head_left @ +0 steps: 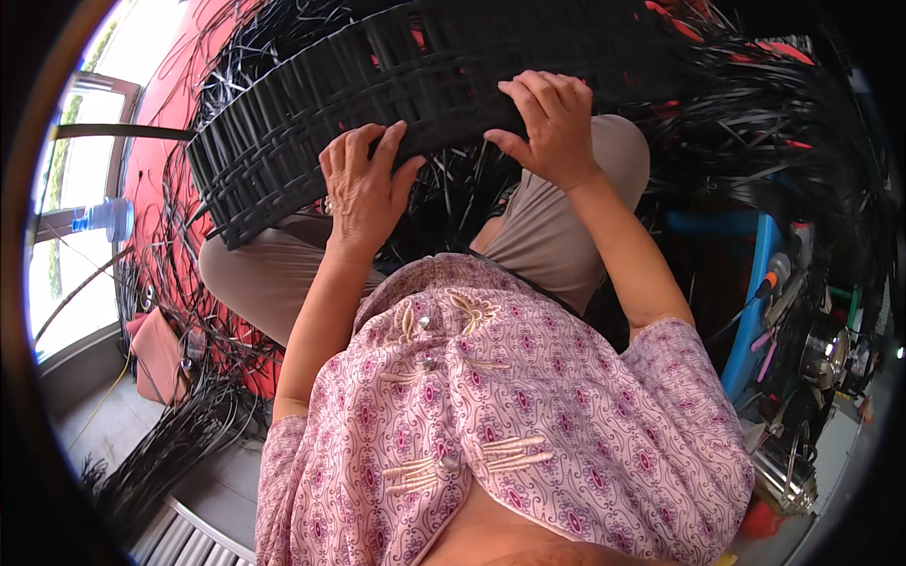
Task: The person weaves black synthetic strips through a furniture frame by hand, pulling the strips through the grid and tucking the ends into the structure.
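Observation:
A long black woven panel (311,123) of flat strips lies slantwise across my raised knees, its lower left corner nearest to me. My left hand (363,184) is at its near edge, fingers bent over the weave and thumb apart on the right. Further right, my right hand (557,127) grips the same edge, fingertips on the weave and thumb pointing left. Whether either thumb goes under the edge is hard to see. Loose black strips (462,184) show below the panel between my legs.
Tangled black strips (755,123) spread over a red surface (170,113) around the panel. On the left are a pink bag (159,354), a bundle of strips (179,462) and a blue plastic bottle (106,219). To the right stand a blue-rimmed container (755,311) and a metal flask (788,476).

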The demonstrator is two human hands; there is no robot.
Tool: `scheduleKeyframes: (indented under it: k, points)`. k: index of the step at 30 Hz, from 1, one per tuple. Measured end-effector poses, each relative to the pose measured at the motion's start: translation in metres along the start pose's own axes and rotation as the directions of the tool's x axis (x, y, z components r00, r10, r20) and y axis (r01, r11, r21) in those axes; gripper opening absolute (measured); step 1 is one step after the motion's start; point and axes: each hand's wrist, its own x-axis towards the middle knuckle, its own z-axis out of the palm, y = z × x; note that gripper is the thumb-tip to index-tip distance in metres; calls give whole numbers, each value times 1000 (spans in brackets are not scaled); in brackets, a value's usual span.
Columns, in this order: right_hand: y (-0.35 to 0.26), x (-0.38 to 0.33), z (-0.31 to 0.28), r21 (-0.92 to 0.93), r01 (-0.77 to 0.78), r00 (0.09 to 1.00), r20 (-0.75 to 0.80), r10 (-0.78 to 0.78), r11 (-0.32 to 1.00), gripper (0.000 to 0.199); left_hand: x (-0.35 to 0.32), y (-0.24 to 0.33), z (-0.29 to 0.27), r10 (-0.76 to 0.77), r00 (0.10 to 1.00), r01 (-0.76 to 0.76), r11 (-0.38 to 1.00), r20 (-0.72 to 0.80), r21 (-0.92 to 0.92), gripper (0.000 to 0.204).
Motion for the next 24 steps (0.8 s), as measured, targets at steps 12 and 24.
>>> scheduleKeyframes:
  k: [12,24]
  points:
    - [31,-13,-18,-11,-66,995,72,67,998,58,-2,4,12,23,999,-20,993,-28,114,51]
    - [44,-42,-25,-36,-83,996,30,84,996,55,-12,-1,22,36,997,-27,991,-61,132,44]
